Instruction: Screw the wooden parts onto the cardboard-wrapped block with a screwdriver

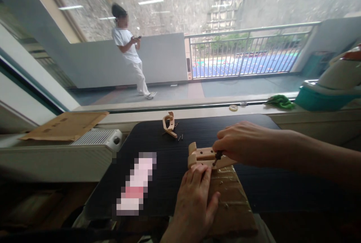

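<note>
My right hand (pixel 239 143) is closed round a screwdriver (pixel 218 156). Its dark end points down at a pale wooden piece (pixel 208 163) with dark round holes or screws in it. Most of the handle is hidden by my fingers. The wooden piece has rounded upright ends at its left and rests on a brown, taped block (pixel 228 190). My left hand (pixel 194 194) lies flat on the near edge of the piece and the block, fingers stretched, thumb apart. A second curved wooden part (pixel 168 124) stands farther back, with several small screws (pixel 180 137) beside it.
A dark table (pixel 158 141) carries the work. A blurred pinkish item (pixel 137 183) lies at its left. A radiator (pixel 96 138) with a cardboard sheet (pixel 67 124) stands left. The windowsill holds tape (pixel 233 107), a green cloth (pixel 280 101) and a teal container (pixel 324 96). Beyond the glass, a person (pixel 129 47) walks.
</note>
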{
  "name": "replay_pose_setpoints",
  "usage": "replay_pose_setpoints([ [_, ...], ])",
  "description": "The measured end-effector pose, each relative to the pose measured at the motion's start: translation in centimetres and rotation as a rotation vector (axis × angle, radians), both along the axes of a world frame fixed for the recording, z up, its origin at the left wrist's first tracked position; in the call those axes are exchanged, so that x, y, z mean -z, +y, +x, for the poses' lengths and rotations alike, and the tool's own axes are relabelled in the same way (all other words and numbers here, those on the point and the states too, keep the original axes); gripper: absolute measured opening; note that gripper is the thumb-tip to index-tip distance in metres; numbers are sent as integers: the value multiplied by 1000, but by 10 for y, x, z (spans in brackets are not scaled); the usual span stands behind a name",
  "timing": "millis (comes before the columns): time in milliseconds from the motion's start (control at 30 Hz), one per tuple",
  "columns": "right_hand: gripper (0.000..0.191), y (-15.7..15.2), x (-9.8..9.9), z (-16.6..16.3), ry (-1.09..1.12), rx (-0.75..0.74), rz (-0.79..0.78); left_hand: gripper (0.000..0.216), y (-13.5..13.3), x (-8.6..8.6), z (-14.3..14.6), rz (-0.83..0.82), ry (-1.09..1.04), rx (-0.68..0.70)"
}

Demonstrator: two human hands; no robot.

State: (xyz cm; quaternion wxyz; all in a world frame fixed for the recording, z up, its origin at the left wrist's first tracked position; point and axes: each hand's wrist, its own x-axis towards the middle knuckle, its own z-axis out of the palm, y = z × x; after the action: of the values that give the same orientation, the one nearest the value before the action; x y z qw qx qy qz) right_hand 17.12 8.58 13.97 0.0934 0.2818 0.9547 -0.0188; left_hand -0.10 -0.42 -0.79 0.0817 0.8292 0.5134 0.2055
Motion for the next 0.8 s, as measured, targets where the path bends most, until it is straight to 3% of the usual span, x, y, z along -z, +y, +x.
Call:
replay_pose_setpoints([
  [300, 16, 5, 15, 1, 72, 25, -48, 52, 1, 5, -2, 29, -30, 14],
  [533, 26, 5, 18, -3, 57, 76, 21, 51, 0, 3, 0, 12, -10, 0],
  [800, 13, -3, -4, -5, -6, 74, 27, 51, -1, 2, 0, 18, 0, -6],
])
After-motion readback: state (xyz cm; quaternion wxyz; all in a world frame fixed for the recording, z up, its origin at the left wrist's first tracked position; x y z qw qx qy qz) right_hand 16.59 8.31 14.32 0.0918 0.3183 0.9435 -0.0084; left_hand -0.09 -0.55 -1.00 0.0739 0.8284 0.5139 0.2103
